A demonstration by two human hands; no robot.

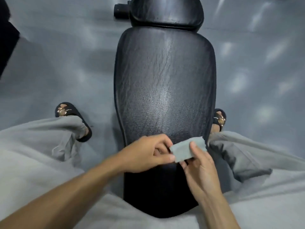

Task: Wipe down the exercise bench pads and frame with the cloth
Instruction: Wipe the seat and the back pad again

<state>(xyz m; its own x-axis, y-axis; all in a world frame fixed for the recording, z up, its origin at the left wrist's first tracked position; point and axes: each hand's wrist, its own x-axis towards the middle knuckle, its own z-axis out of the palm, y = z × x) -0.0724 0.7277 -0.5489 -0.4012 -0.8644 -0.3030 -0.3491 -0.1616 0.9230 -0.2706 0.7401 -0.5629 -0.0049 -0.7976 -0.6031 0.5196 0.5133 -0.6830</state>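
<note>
Head view: astride the bench, small folded grey cloth (188,149) pinched between left hand (146,154) and right hand (200,169), held just above the long black pad (165,76). Pad's long axis straight ahead, away from both hands; neither hand clearly nearer.

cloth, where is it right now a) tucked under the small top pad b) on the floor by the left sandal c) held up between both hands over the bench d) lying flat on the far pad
c, the grey cloth is pinched between the left hand and the right hand above the near end of the black bench pad.
</note>
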